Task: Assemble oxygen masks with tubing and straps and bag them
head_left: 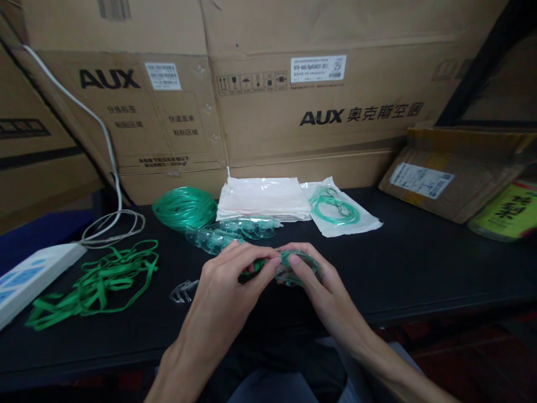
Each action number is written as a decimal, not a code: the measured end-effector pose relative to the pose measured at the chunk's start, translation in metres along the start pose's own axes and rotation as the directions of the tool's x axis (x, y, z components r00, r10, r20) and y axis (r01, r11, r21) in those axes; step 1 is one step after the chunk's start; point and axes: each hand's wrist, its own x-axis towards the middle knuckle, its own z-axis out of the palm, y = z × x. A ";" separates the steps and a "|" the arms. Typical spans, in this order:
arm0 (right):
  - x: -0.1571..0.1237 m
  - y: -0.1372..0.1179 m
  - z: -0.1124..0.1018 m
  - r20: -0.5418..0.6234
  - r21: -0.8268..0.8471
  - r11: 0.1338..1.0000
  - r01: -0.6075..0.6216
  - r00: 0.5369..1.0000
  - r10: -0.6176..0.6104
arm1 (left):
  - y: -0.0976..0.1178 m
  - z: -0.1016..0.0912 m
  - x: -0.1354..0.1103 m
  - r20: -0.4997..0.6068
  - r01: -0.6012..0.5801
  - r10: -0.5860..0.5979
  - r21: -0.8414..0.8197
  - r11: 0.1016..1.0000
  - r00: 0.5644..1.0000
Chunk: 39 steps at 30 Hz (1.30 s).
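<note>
My right hand point(312, 271) grips a clear green plastic mask point(293, 274), its thumb lying on top. Close against it, my left hand point(239, 274) pinches a green elastic strap point(254, 267) at the left edge of the mask. Much of the strap is hidden behind my left fingers. Just beyond my hands lie several more clear green masks point(218, 235) in a nested row. Left of my left wrist are several small clear plastic pieces point(183, 291). A loose tangle of green straps point(113, 282) lies further left on the black table point(419, 268).
Behind the masks are a coil of green tubing point(184, 207), a stack of white pouches point(264, 196) and a pouch with tubing point(346, 215) on it. A power strip point(37, 274) and white cable point(104, 131) lie left. Cardboard boxes point(260, 140) wall the back; a parcel point(444, 173) sits right.
</note>
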 end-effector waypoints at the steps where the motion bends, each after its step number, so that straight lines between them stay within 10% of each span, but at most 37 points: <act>1: 0.000 0.000 0.000 0.000 -0.011 1.000 0.002 1.000 -0.002 | 0.000 0.000 0.000 0.000 0.006 -0.006 0.005 1.000 1.000; 16: -0.010 0.010 0.001 0.024 -0.301 0.938 0.174 0.984 -0.175 | 0.003 0.001 -0.003 -0.049 0.010 -0.008 0.044 0.999 0.999; 26: -0.004 0.005 -0.001 -0.023 -0.010 0.994 0.112 0.993 -0.112 | -0.015 0.004 -0.001 0.232 0.284 -0.214 -0.330 0.900 0.949; 39: -0.001 0.008 -0.001 -0.093 0.083 0.991 0.101 0.991 -0.093 | -0.007 0.005 0.000 0.288 0.297 -0.212 -0.294 0.908 0.934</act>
